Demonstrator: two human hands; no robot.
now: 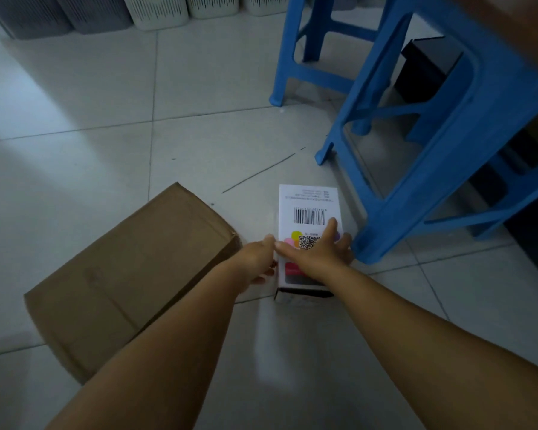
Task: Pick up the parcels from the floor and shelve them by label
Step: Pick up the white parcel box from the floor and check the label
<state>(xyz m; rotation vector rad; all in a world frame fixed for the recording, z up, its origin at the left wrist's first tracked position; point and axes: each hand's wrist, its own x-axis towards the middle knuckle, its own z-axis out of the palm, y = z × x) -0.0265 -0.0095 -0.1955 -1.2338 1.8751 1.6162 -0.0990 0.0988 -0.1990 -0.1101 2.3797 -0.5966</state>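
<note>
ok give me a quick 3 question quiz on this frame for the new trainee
1. True or false: the white box lies on the floor beside a blue stool.
2. Which parcel are both hands reaching for? A) the brown carton B) the white box
3. Fill in: the right hand rests on the box's ____ face; the left hand is at its side.

Key: 1 true; 2 B; 3 top

I saw two blue stools (416,119) on tile floor (75,119); slatted bins (159,10) stood beyond them.
</note>
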